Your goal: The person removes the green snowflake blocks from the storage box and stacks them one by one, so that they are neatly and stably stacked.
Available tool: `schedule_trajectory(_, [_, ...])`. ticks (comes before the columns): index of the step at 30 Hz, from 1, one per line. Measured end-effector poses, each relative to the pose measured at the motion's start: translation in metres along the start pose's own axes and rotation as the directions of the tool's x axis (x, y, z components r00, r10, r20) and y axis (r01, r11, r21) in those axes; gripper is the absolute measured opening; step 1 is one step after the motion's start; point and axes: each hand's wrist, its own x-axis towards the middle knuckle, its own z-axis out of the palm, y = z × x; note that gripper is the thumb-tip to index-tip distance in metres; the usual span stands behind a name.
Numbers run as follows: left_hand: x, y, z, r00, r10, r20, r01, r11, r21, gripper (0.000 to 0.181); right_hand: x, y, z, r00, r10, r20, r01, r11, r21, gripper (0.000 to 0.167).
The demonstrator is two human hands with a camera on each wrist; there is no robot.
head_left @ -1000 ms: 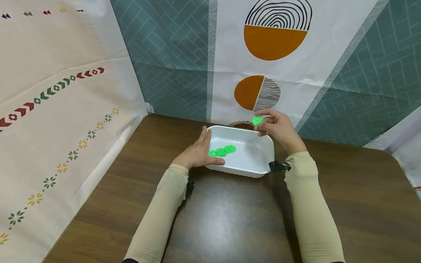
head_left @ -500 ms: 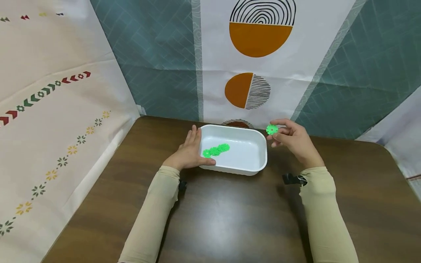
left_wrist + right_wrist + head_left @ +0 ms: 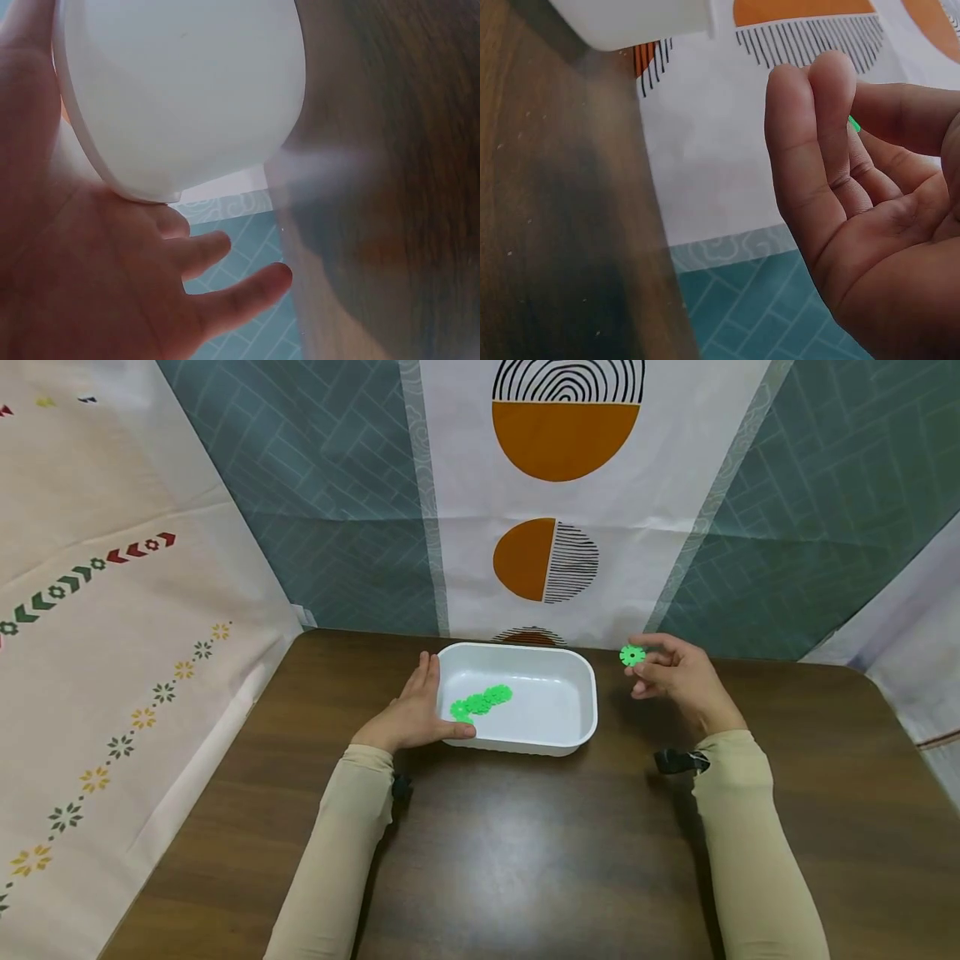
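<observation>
A white rectangular plastic tray (image 3: 551,702) sits on the wooden table near its back edge. Several flat green notched discs (image 3: 480,702) lie in an overlapping row in its left half. My left hand (image 3: 411,712) rests against the tray's left end, thumb along the front rim and fingers stretched out; the left wrist view shows the palm (image 3: 97,262) touching the rim. Right of the tray, above the table, my right hand (image 3: 686,683) pinches one green notched disc (image 3: 632,655) between thumb and fingers. In the right wrist view the fingers hide all but a green sliver (image 3: 853,124).
Behind the table (image 3: 480,860) hangs a teal and white patterned cloth (image 3: 465,577) with orange half circles. A cream printed cloth (image 3: 135,627) hangs at the left. Black wrist straps (image 3: 678,762) show at the sleeves.
My right hand, holding the disc, has moved from above the tray's back right corner out to the tray's right. My left hand stays on the tray. The head view has shifted slightly right.
</observation>
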Motion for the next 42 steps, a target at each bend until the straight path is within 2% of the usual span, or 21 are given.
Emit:
schedule_trajectory(5, [0.0,0.0,0.0,1.0,0.005,-0.002,-0.005,1.0,0.0,0.139,0.002,0.004,-0.005,0.999,0.028,-0.023,-0.028,0.999,0.024,0.035])
schedule_trajectory(9, [0.0,0.0,-0.001,1.0,0.005,-0.001,-0.005,1.0,-0.013,0.139,0.003,0.009,-0.011,0.998,0.055,-0.041,-0.055,0.998,0.0,0.035])
schedule_trajectory(16, [-0.001,-0.001,-0.002,1.0,0.006,0.001,-0.006,0.998,-0.065,0.139,0.005,0.026,-0.021,0.993,0.118,-0.001,-0.118,0.993,0.011,0.034])
schedule_trajectory(18, [-0.001,-0.001,-0.001,1.0,0.007,0.001,-0.007,0.997,-0.077,0.139,0.007,0.033,-0.023,0.988,0.153,0.003,-0.153,0.988,-0.018,0.036])
schedule_trajectory(23, [0.0,-0.001,-0.001,1.0,0.015,0.006,-0.015,0.994,-0.109,0.138,0.008,0.042,-0.028,0.97,0.242,0.02,-0.236,0.959,-0.157,0.048])
schedule_trajectory(27, [0.0,0.0,-0.001,1.0,0.018,0.009,-0.017,0.992,-0.122,0.137,0.004,0.047,-0.034,0.959,0.282,0.038,-0.266,0.935,-0.233,0.047])
schedule_trajectory(42, [0.004,-0.002,0.002,1.0,0.011,0.019,-0.009,0.993,-0.114,0.135,0.002,0.049,-0.034,0.92,0.391,-0.025,-0.377,0.868,-0.321,0.048])
